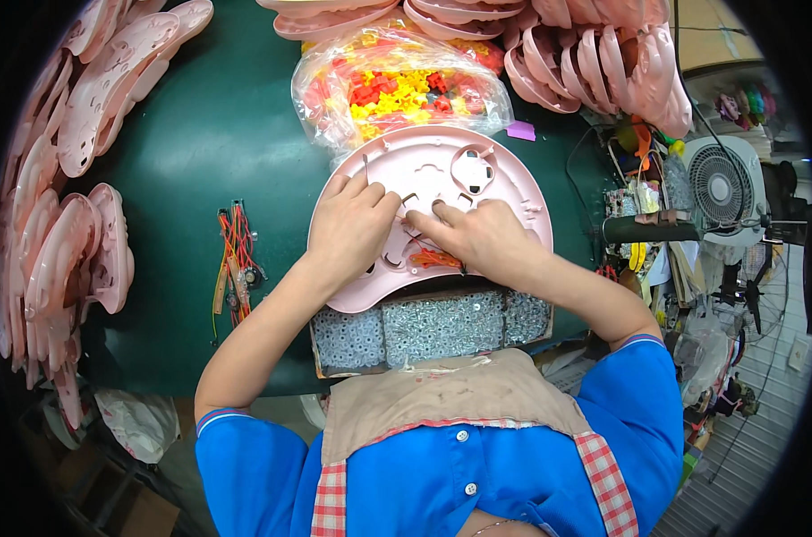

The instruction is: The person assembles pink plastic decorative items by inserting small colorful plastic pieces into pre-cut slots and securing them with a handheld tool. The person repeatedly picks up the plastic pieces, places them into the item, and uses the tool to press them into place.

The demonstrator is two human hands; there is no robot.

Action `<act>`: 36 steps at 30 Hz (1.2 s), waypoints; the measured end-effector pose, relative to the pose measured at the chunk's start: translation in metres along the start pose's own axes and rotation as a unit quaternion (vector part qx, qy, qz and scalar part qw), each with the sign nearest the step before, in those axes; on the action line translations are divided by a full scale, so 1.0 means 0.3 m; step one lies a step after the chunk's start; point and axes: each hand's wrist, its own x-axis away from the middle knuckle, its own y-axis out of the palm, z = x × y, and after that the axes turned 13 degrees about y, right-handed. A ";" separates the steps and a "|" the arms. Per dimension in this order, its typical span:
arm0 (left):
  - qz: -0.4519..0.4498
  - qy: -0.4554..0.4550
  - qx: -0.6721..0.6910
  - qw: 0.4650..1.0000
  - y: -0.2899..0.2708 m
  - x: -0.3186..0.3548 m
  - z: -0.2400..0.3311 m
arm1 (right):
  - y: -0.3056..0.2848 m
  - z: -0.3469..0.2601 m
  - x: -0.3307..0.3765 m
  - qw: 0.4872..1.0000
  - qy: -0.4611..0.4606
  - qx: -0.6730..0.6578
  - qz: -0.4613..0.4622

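A pale pink plastic shell (pixel 520 190) lies with its hollow inside up in front of me, its near edge beside a tray of small metal parts. My left hand (pixel 352 225) rests over its left half, fingers curled down. Inside the shell, my right hand (pixel 484 234) has its fingers bent and pressed near the middle. A thin wire seems to run between the fingertips; what either hand pinches is hidden. Orange-red wires (pixel 434 258) lie in the shell below my right hand. A white round piece with dark slots (pixel 473 170) sits at its upper right.
Beyond the shell stands a clear plastic bag (pixel 406 94) of yellow and red pieces. Pink shells are stacked at the far left (pixel 124 76) and far right (pixel 594 63). Wired parts (pixel 237 268) lie on the green table (pixel 187 161). A fan (pixel 717 186) stands at right.
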 end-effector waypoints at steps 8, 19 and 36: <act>-0.032 0.006 0.047 0.998 -0.011 -0.065 0.054 | -0.027 0.114 0.087 0.904 0.147 -0.400 -0.021; -0.143 -0.016 0.089 0.986 0.029 -0.178 0.072 | 0.027 0.137 0.128 0.967 0.118 -0.214 0.072; -0.124 0.005 0.087 0.988 0.070 -0.190 0.040 | 0.068 0.112 0.145 0.932 0.143 -0.297 0.150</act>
